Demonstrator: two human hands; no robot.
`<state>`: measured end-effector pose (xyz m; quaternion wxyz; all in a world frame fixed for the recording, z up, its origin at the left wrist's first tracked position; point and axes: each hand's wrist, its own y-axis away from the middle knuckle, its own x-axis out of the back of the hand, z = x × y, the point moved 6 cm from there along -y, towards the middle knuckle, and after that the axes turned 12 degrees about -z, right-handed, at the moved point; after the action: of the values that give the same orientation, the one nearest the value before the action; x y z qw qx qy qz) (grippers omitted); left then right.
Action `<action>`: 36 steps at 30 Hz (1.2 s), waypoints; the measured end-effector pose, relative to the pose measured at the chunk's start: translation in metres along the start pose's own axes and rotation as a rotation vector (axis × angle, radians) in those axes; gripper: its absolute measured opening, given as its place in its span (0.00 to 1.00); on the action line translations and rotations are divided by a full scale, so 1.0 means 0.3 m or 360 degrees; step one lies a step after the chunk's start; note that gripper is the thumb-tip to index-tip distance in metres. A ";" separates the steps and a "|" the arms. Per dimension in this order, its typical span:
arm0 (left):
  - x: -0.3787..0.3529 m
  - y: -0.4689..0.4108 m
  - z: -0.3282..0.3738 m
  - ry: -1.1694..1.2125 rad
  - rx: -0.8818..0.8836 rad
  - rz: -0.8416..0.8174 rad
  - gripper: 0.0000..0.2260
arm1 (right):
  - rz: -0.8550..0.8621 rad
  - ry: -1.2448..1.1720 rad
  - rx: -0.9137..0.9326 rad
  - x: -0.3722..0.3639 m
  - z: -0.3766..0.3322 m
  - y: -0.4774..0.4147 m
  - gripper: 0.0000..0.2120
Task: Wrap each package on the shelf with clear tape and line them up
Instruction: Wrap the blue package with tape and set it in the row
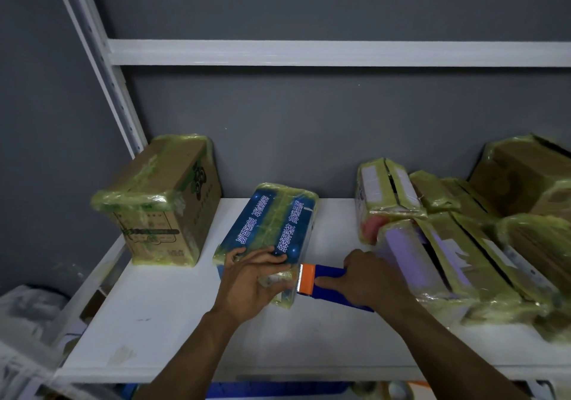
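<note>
My left hand (pixel 250 279) lies flat over the near end of the blue package (pixel 272 229). The fingers are spread and nearly straight, pressing down on its top and front edge, and the thumb rests on the top face. The package lies on the white shelf (pixel 173 322), about midway along it, with its long side running away from me and white lettering along its top. Clear tape, which looks yellowish in this light, already crosses it lengthwise and bunches at the corners.

My right hand (pixel 367 279) grips the blue handle of the tape dispenser (pixel 321 282), with the index finger stretched along its side toward the orange head. The head's toothed edge meets the near right corner of the blue package, just beside my left fingertips.

To the left, a taped cardboard box (pixel 163 201) stands upright near the shelf's white corner post (pixel 102 68), apart from the blue package. On the right, a crowded group of taped packages leans together. A purple-faced package (pixel 404 254) is nearest my right hand, a package with white labels (pixel 383 189) sits behind it, and a larger brown box (pixel 531 177) stands at the far right. A white crossbar (pixel 309 53) runs along the grey wall above.
</note>
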<state>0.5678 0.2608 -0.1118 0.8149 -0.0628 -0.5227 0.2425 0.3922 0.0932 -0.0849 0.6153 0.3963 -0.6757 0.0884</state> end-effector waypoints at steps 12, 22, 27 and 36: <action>-0.012 -0.008 0.036 0.0038 -0.0024 0.0087 0.15 | 0.0160 0.0062 0.0005 -0.027 -0.019 -0.013 0.32; 0.005 -0.004 0.039 0.0092 0.0113 0.0084 0.18 | 0.0447 0.0431 0.0041 -0.015 -0.072 0.034 0.33; -0.004 0.016 0.084 0.0026 0.0105 0.0059 0.15 | 0.0371 0.0305 -0.0011 -0.029 -0.034 0.014 0.30; -0.020 -0.009 0.173 -0.0444 0.0409 -0.0071 0.40 | 0.0434 -0.0233 -0.0159 -0.021 0.140 0.025 0.31</action>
<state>0.5208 0.2478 -0.0926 0.7410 0.0877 -0.5966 0.2956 0.3549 0.0754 -0.0973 0.5657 0.2752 -0.7698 0.1083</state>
